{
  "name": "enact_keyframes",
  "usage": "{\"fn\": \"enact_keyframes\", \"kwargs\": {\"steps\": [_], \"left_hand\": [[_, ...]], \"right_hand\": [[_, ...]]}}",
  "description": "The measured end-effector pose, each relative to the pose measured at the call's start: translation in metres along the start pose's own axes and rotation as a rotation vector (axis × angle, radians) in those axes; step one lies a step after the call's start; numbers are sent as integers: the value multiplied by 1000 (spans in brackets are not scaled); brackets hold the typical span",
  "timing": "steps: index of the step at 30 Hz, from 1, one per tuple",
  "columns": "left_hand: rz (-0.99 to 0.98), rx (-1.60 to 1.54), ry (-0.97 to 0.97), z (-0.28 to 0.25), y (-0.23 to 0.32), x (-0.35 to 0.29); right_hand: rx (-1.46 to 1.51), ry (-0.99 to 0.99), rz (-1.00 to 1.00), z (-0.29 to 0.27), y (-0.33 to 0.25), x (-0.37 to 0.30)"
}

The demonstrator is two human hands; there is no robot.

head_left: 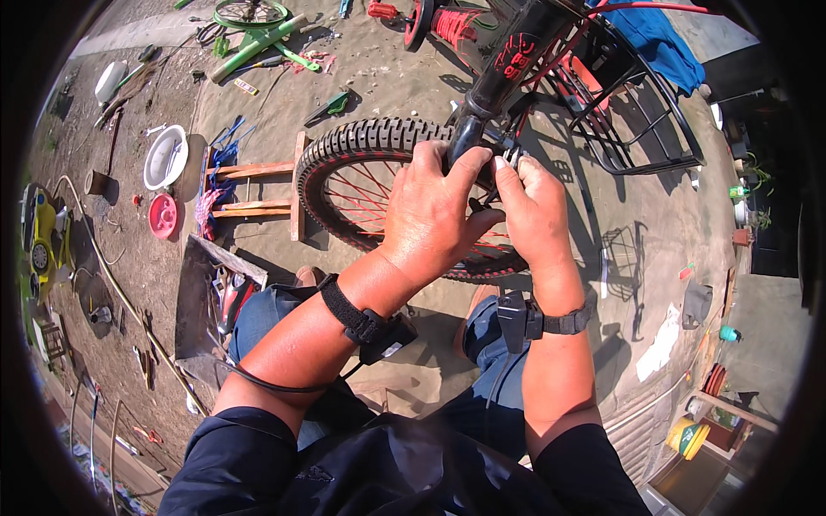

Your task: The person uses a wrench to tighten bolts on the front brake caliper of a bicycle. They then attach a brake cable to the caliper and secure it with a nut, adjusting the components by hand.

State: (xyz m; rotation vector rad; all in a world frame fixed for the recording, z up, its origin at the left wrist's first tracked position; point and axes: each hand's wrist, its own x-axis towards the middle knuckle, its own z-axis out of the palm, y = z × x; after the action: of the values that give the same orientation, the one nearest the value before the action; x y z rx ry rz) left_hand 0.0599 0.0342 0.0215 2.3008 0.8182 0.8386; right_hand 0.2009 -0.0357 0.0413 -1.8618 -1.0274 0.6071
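A bicycle stands in front of me, its knobby black front tire [370,135] and red spokes [357,193] in full sun. Curled at the black fork [467,131], just above the wheel, is my left hand [430,206], closed on it with the thumb reaching toward the right. Close beside it, my right hand [538,206] is closed in a pinch by the brake parts [514,156], where a bit of silver metal shows. What lies between its fingertips is hidden. Both wrists carry black straps with small devices.
Left of the wheel lies a wooden frame [254,170]; nearer is an open metal box [198,301] with tools. A white basin [166,157] and a pink basin [163,216] sit on the ground. At the right are a black rack [641,103] and a yellow bucket [686,437].
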Motion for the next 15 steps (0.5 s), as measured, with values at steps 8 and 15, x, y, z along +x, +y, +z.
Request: {"fn": "enact_keyframes", "kwargs": {"steps": [8,15], "left_hand": [[29,38,33,9,-6,0],[61,17,74,11,-8,0]], "right_hand": [[-153,-53,-43,-6,0,-3],[34,147,-16,-31,15,13]]}}
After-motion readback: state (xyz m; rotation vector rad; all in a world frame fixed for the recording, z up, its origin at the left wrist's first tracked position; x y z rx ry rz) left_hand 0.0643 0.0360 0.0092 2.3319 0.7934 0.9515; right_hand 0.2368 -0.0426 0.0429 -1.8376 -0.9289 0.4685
